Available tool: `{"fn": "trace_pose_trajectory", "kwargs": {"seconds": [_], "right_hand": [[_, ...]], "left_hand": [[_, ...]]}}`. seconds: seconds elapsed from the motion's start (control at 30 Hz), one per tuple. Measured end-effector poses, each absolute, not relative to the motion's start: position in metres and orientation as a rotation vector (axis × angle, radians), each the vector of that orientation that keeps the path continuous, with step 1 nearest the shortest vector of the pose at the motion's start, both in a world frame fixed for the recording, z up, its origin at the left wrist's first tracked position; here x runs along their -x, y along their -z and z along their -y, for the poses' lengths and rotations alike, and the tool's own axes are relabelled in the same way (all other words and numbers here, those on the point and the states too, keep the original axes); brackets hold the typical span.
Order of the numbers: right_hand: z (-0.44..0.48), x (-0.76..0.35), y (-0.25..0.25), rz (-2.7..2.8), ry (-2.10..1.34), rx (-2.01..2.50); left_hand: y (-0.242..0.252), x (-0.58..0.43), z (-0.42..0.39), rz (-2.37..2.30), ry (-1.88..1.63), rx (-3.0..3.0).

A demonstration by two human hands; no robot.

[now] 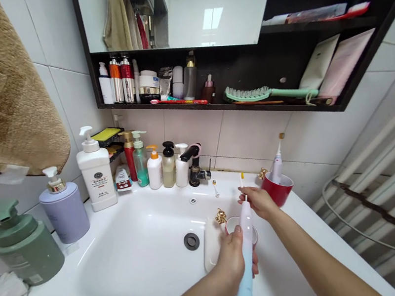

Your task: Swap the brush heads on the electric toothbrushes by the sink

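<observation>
Fingertips of the right hand (260, 201) pinch the thin neck of the toothbrush head (242, 181), with almost no gap between thumb and finger. Just under them a thin stem shows, at the top of the electric toothbrush handle (247, 240), which goes from pink to blue. The left hand (230, 263) is wrapped round that handle, over the sink (136, 258). To do this well, I think, hold the handle still and keep the head in line with the stem, with no bending; going on or coming off, I can't tell. Behind the handle is a red-rimmed cup (233, 223). Farther right, a second electric toothbrush (277, 168) leans in a red cup (278, 191). A loose brush head (215, 189) lies near the black tap (194, 163).
</observation>
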State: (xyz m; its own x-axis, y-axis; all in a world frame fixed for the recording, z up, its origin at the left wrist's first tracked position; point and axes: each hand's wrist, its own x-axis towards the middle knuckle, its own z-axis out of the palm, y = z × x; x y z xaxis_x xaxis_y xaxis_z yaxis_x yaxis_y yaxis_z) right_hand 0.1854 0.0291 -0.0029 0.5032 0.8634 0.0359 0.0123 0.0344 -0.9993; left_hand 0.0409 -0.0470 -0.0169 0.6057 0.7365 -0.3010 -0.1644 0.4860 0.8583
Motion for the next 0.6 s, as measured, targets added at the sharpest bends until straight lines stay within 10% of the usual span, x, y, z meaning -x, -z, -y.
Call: {"fn": "trace_pose_trajectory", "kwargs": {"seconds": [0.6], "right_hand": [[0.052, -0.179, -0.014, 0.601, -1.067, 1.048]], "left_hand": [[0.027, -0.046, 0.058, -0.669, -0.472, -1.158]]}}
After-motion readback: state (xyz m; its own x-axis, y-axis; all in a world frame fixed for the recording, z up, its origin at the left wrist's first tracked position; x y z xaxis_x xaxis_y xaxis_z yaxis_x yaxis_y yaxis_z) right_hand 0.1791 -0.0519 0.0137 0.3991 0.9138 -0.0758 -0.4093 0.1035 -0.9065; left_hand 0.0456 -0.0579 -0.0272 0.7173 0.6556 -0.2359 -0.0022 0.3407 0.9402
